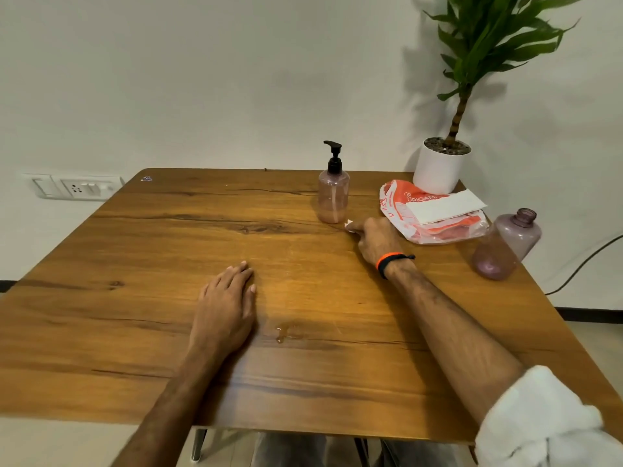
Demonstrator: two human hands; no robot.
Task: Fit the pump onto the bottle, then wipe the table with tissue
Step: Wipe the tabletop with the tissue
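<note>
A pinkish clear bottle stands upright at the back of the wooden table with a black pump fitted on its neck. My right hand rests on the table just right of the bottle's base, fingers curled over a small piece of white tissue that peeks out at the fingertips. My left hand lies flat on the table, palm down, holding nothing. A small wet patch shines on the wood between my forearms.
An orange and white tissue pack with a white sheet on top lies at the back right. A second, open purple bottle leans near the right edge. A potted plant stands in the far right corner.
</note>
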